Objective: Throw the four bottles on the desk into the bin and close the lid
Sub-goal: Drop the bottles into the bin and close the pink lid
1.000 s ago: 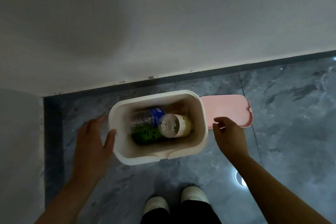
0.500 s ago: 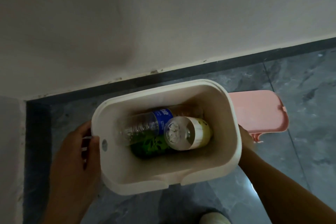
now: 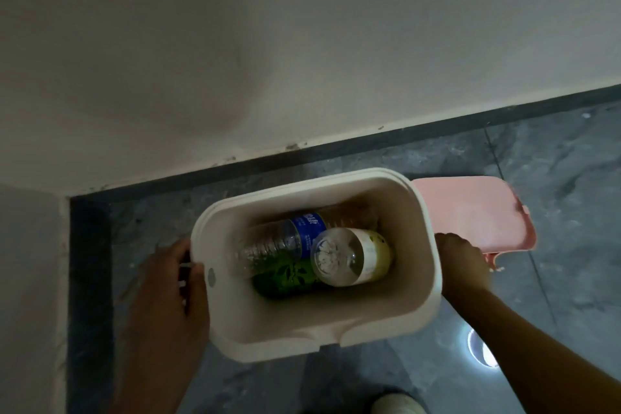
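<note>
One white bin (image 3: 336,323) is seen from above on the grey floor (image 3: 554,178), near a wall (image 3: 302,44). Inside, bottles are piled lying down: one clear bottle with a blue label (image 3: 285,239), one green bottle (image 3: 285,279) beneath it, one bottle with a pale yellow label (image 3: 353,257) on top. A fourth, amber-looking bottle (image 3: 349,215) is partly made out at the back, mostly hidden. One pink lid (image 3: 470,212) is open, hanging at the bin's right side. The left hand (image 3: 164,296) is pressed on the bin's left wall, thumb on the rim, fingers wrapped around the outside. The right hand (image 3: 460,262) is held at the right rim; its fingers are hidden behind the bin, so their grip cannot be told. One shoe (image 3: 396,405) is cut off at the bottom edge. One bright spot (image 3: 480,349) is reflected on the floor.
</note>
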### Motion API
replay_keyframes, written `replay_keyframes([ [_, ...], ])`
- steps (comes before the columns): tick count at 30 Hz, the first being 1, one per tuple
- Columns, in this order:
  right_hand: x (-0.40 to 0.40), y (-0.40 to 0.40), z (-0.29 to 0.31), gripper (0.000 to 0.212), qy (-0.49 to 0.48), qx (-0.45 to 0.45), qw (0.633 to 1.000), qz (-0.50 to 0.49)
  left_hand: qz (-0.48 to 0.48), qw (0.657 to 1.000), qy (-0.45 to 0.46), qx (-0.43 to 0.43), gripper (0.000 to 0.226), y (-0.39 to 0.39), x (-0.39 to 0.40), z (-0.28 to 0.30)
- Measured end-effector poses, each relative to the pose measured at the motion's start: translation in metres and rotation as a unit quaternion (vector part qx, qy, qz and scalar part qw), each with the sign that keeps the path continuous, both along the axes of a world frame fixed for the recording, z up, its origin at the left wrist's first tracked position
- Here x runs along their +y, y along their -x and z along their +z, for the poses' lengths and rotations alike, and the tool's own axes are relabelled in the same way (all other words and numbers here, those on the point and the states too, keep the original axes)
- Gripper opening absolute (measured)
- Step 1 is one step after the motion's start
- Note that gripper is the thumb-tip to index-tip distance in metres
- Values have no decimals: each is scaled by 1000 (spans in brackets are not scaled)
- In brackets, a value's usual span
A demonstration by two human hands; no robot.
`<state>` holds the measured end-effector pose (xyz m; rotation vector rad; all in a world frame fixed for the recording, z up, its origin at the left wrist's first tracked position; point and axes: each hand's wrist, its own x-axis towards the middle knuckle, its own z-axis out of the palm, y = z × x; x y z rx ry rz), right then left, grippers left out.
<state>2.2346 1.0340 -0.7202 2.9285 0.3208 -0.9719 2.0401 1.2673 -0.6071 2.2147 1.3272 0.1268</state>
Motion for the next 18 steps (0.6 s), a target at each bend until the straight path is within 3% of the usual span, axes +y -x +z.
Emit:
replay_keyframes([
  [8, -26, -13, 80, 23, -104, -91, 985, -103, 20, 997, 50, 46, 30, -15, -7, 21],
  [18, -32, -11, 170, 18, -256, -98, 940, -204, 29, 987, 123, 95, 20, -27, -4, 44],
])
